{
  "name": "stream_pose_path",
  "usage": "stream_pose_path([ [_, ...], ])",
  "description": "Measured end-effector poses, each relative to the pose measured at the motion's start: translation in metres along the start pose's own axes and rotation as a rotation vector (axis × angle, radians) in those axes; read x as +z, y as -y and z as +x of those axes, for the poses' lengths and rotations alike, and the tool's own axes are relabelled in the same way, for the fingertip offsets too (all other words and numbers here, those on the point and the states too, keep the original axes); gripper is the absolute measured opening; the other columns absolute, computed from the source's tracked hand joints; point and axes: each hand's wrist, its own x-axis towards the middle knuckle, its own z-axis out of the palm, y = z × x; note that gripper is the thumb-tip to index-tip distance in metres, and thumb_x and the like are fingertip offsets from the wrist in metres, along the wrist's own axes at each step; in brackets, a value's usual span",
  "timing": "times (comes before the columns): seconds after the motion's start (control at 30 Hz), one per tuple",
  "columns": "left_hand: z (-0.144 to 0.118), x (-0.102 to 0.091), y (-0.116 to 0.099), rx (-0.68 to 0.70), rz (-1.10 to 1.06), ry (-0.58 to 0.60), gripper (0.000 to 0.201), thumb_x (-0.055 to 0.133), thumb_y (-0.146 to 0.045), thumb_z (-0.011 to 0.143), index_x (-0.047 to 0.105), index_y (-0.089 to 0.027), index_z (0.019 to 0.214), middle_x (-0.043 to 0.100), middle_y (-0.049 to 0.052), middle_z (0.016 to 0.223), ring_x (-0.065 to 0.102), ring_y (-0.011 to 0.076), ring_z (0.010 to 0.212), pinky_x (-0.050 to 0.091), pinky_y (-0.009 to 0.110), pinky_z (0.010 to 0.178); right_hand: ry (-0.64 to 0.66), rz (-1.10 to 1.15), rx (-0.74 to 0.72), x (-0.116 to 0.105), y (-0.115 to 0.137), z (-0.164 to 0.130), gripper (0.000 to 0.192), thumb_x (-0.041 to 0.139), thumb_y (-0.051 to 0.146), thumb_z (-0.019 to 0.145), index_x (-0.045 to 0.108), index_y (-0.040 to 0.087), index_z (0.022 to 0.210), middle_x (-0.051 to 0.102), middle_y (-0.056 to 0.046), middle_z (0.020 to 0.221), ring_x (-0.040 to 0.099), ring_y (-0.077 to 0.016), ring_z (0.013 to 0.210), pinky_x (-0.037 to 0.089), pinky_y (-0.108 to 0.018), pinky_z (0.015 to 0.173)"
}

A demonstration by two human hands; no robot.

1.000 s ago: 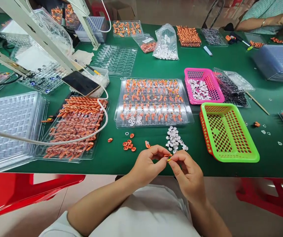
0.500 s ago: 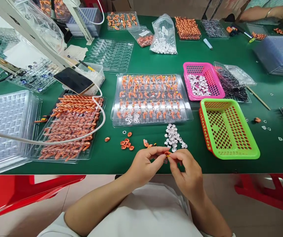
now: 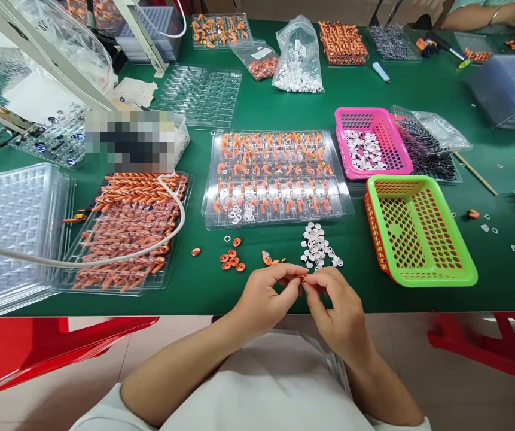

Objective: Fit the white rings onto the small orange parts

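My left hand (image 3: 266, 297) and my right hand (image 3: 335, 308) meet fingertip to fingertip over the near edge of the green table (image 3: 418, 114). Together they pinch a small orange part (image 3: 302, 280), mostly hidden by the fingers. Just beyond the fingers lie a pile of small white rings (image 3: 317, 246), several loose orange rings (image 3: 231, 260) and an orange piece (image 3: 267, 258). Farther back sits a clear compartment tray (image 3: 276, 179) holding orange parts and white rings.
A green basket (image 3: 418, 230) stands at the right, a pink basket (image 3: 369, 142) with white rings behind it. A tray of orange parts (image 3: 129, 230) and stacked clear trays (image 3: 12, 230) lie left, crossed by a white cable (image 3: 104, 258). Another person's arm (image 3: 485, 15) is at far right.
My hands stay together at the table edge, fingers shifting slightly around the small orange part. The view has drifted a little; nothing on the table has moved.
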Motion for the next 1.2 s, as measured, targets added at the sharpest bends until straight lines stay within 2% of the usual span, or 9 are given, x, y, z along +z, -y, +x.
stream_pose_path([
  [0.23,-0.004,-0.008,-0.003,0.017,-0.02,0.114,0.027,0.058,-0.02,0.09,0.071,-0.018,0.113,0.077,0.004,0.1,0.072,0.018,0.093,0.055,0.025,0.086,0.006,0.071,0.085,-0.004,0.001,0.003,0.014,0.053,0.009,0.092,0.059,0.021,0.096,0.061,-0.001,0.086,0.057,-0.0142,0.076,0.045,-0.027,0.066],
  [0.33,-0.004,-0.01,-0.004,0.006,-0.018,0.125,0.025,0.06,-0.022,0.09,0.072,-0.019,0.111,0.077,0.004,0.103,0.071,0.0193,0.096,0.055,0.027,0.086,0.035,0.101,0.138,-0.006,0.001,0.004,0.01,0.055,0.012,0.092,0.058,0.021,0.092,0.061,0.0,0.083,0.055,-0.0133,0.072,0.044,-0.026,0.063],
  [0.47,-0.004,-0.013,-0.004,0.009,-0.05,0.136,0.022,0.061,-0.023,0.089,0.073,-0.018,0.107,0.078,0.005,0.095,0.072,0.0183,0.088,0.057,0.026,0.081,0.048,0.107,0.234,-0.007,0.001,0.006,0.008,0.06,0.016,0.091,0.059,0.022,0.085,0.059,0.002,0.077,0.052,-0.0118,0.065,0.042,-0.025,0.06],
  [0.63,-0.005,-0.015,-0.002,0.0,-0.122,0.126,0.02,0.061,-0.022,0.089,0.074,-0.019,0.105,0.078,0.005,0.093,0.073,0.0174,0.083,0.058,0.025,0.076,0.034,0.12,0.188,-0.002,0.002,0.006,0.009,0.057,0.015,0.092,0.062,0.021,0.088,0.061,0.001,0.078,0.053,-0.0122,0.066,0.043,-0.025,0.06],
  [0.93,-0.006,-0.01,0.001,-0.085,-0.152,0.016,0.018,0.062,-0.02,0.084,0.074,-0.015,0.096,0.077,0.006,0.086,0.073,0.0179,0.077,0.059,0.026,0.074,0.047,0.127,0.2,0.004,0.005,0.009,0.009,0.056,0.014,0.089,0.061,0.021,0.087,0.061,0.001,0.077,0.053,-0.0121,0.065,0.043,-0.025,0.057],
  [1.2,-0.009,-0.004,0.004,0.03,0.04,-0.093,0.02,0.058,-0.014,0.081,0.075,-0.018,0.091,0.077,0.003,0.084,0.072,0.017,0.076,0.057,0.024,0.071,0.007,0.111,0.26,0.015,0.005,0.006,0.009,0.056,0.015,0.085,0.053,0.022,0.08,0.053,0.003,0.071,0.048,-0.0111,0.058,0.039,-0.023,0.051],
])
